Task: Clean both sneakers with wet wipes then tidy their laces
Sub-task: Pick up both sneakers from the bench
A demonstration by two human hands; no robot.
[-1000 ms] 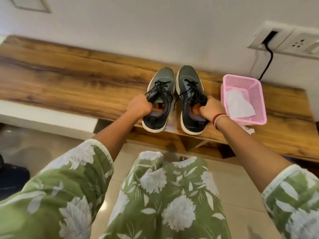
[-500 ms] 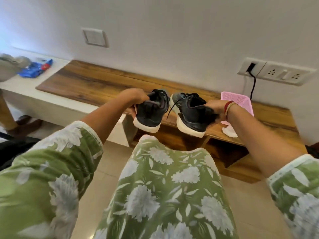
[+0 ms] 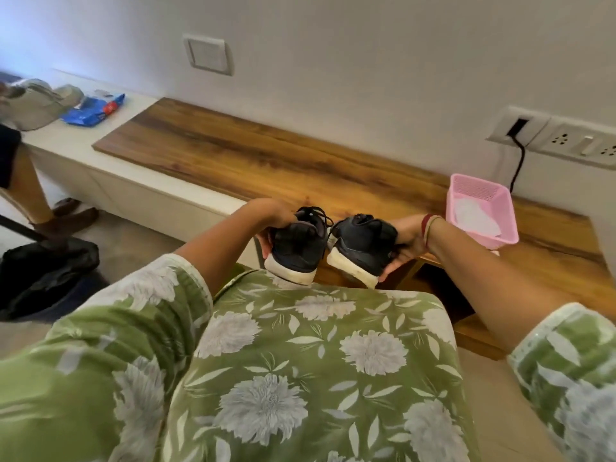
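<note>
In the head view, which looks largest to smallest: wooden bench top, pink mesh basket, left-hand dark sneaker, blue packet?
1. Brown wooden bench top.
2. Pink plastic mesh basket and dark white-soled sneaker in the left hand: alike, not ranked.
3. Blue flat packet, though it lies farther away.

soft, even indoor light, fairly bright, no hard shadows. cool bluish glow on the wall [image 3: 50, 35] at the upper left corner, turning neutral white rightward. faint sheen along the wooden bench top [image 3: 266, 161]; deep shade under its right end. left-hand sneaker [image 3: 298, 248] and right-hand sneaker [image 3: 363, 245] near-black, upper detail mostly lost. left sleeve [image 3: 83, 378] and right sleeve [image 3: 566, 378] soft, smeared. wide-angle bend: bench edge and socket plate [image 3: 566, 141] tilt toward the frame edges.
</note>
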